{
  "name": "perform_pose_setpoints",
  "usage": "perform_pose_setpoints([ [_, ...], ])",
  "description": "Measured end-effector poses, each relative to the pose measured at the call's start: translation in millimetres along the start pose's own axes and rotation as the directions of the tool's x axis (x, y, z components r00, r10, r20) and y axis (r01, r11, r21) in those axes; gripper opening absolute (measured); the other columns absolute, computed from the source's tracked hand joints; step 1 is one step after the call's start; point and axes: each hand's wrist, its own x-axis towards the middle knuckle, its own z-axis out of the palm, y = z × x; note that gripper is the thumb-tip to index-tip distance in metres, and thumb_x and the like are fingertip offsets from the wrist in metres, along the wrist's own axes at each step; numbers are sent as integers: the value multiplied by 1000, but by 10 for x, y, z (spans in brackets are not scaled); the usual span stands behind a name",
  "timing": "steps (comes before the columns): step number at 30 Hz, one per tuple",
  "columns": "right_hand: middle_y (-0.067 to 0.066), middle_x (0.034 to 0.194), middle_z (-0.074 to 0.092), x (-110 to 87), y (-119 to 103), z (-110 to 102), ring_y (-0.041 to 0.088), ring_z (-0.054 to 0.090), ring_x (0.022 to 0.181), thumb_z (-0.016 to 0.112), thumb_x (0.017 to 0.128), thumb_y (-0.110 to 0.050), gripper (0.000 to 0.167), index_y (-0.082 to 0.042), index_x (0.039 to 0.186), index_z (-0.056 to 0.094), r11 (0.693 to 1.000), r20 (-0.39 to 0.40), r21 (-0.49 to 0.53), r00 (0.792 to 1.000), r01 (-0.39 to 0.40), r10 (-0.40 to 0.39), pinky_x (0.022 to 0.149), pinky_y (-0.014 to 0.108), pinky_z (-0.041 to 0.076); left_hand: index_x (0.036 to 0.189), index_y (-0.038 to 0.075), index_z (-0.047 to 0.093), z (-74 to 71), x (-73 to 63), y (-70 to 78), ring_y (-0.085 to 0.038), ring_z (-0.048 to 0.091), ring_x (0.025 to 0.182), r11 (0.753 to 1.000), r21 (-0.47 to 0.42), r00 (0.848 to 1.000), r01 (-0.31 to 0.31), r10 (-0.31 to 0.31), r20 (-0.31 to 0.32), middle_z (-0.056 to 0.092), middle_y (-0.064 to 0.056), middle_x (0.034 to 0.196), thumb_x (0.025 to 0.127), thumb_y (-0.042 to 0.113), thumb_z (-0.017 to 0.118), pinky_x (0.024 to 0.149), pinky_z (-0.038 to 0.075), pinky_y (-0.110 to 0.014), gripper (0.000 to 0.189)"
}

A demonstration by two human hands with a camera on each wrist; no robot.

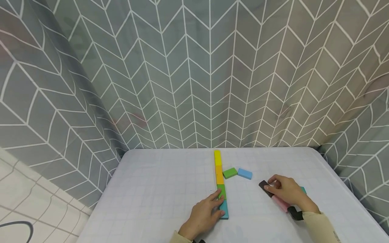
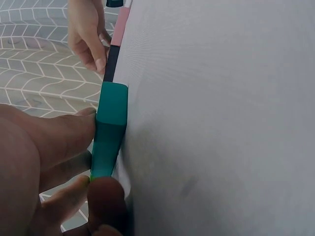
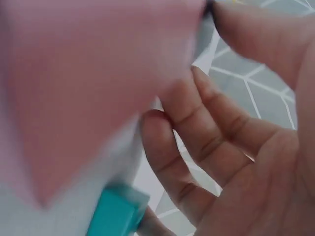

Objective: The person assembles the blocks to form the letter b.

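Near the middle of the surface, with 12 o'clock taken as directly away from the person, four blocks lay end to end in one row. Order from 12 to 6 o'clock: yellow block, orange block, first green block, teal block.

The left hand lay at the row's 8 o'clock side. Its fingers were extended and slightly bent, touching the first green block, with the thumb on the teal block; it was not wrapped around either one.

At 3 o'clock from the first green block, well apart from it, lay the black block. The pink block joined it end to end, running toward a point between 4 and 5 o'clock. The right hand sat at the black block's 3 o'clock, half open, fingers curved and thumb against that block; whether it pinched the block could not be told.

A loose green block was located just beside the orange block, at 3 o'clock. A light blue block lay at the loose green block's 3 o'clock. A second teal block, partly hidden by the right hand, showed at that hand's 3 o'clock.

Beige sleeves covered both forearms. A grey curtain with white chevron lines hung at 12 o'clock.
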Motion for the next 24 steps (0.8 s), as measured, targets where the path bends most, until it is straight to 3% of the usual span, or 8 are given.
perform_pose_setpoints([
  [5,-5,79,63,23,-79,59,6,51,63,75,100,-35,46,2,126,67,999,9,27,1000,23,-24,59,23,44,145,21,67,-3,-4,1,-25,58,144,1000,-5,1000,5,-5,8,46,7,167,98,39,76,101,57,-59,51],
  [10,-8,86,66,31,-128,53,1,58,75,81,95,-33,64,2,143,57,995,83,48,993,82,-86,72,25,51,145,21,67,-4,-8,1,-25,58,144,1000,-6,1000,7,-7,10,46,7,167,98,38,76,101,57,-60,51],
  [18,-6,92,65,44,-236,63,4,55,81,85,92,-28,64,0,143,59,992,148,64,982,112,-120,76,25,48,145,20,67,-4,-22,-8,-26,58,144,1000,-9,1000,10,-10,13,46,7,167,98,37,76,101,57,-60,51],
  [24,-2,101,67,66,-279,102,16,61,97,85,92,-26,62,-3,144,61,992,129,12,983,126,-127,88,42,54,144,19,67,-19,-23,-13,-27,59,143,1000,-15,1000,-12,12,4,47,5,167,99,37,76,101,57,-59,50],
])
